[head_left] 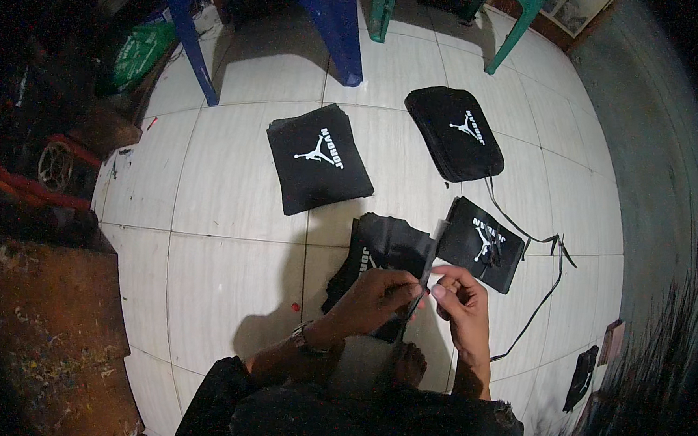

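My left hand (380, 295) is closed, thumb against fingers, on the edge of a black fabric piece (391, 238) with a pale print. A narrow greyish strip (436, 242) runs along that piece's right edge. My right hand (467, 307) is just right of the pinched edge, thumb and forefinger apart; whether its fingertips touch the strip is hard to see. Beyond it lies a stack of black printed fabric pieces (461, 255), with small dark bits on top. Part of the held piece is hidden behind my left hand.
Farther off on the white tiled floor (231, 212) are another stack of black printed pieces (315, 189) and a rounded black pouch stack (440, 136). A thin black strip (550, 292) winds at the right. Blue (342, 52) and green (512, 37) plastic legs stand behind; a stained board (51, 321) lies left.
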### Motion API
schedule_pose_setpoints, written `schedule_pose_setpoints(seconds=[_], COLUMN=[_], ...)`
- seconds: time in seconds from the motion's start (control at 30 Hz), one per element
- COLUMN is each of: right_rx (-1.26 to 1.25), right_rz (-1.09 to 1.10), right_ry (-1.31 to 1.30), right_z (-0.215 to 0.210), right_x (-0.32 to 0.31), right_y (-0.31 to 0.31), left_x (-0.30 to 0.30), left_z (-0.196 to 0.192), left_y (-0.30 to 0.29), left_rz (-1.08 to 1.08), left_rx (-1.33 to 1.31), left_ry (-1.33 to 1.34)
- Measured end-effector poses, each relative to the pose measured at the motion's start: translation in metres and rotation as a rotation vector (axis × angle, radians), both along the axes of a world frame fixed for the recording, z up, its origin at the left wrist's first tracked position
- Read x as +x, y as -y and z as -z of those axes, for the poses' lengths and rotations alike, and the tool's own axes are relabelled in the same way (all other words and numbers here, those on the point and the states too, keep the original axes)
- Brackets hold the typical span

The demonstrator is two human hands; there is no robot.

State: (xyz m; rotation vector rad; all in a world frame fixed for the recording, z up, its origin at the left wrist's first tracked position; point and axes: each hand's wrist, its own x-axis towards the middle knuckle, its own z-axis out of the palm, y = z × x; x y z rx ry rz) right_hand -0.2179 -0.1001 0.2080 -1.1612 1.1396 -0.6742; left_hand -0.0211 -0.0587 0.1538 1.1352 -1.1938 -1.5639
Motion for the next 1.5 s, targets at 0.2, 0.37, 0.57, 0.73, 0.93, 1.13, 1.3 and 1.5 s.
schedule_pose_setpoints(seconds=[0.2, 0.37, 0.57, 0.73, 0.93, 1.13, 1.3, 1.5], right_rx=[-0.131, -0.358, -0.484, -0.511, 0.023, 0.293, 0.345, 0.42], right_rz=[0.012, -0.053, -0.148, -0.076, 0.297, 0.871, 0.856, 0.986], right_ry=[-0.167, -0.408, -0.476, -0.452, 0.181, 0.889, 0.679, 0.204], right_z=[-0.004, 0.004, 0.007, 0.025, 0.078, 0.119, 0.14, 0.177], right_x=[0.008, 0.013, 0.014, 0.019, 0.016, -0.095, -0.159, -0.146], right_y=[-0.005, -0.009, -0.009, -0.009, -0.011, 0.022, -0.012, -0.073], left_x=[-0.007, -0.012, -0.011, -0.02, -0.031, 0.06, 0.085, 0.073], left_z=[-0.004, -0.007, 0.009, 0.015, 0.031, 0.084, 0.103, 0.146], left_y=[-0.003, -0.004, 0.0, -0.006, 0.001, -0.014, -0.074, -0.124], left_rz=[-0.088, -0.238, -0.268, -0.362, -0.573, -0.933, -0.974, -0.934], left_rx=[-0.056, -0.13, -0.2, -0.282, -0.196, 0.445, 0.405, 0.444], left_ry=[0.025, 0.18, 0.345, 0.365, 0.024, -0.916, -0.562, -0.379])
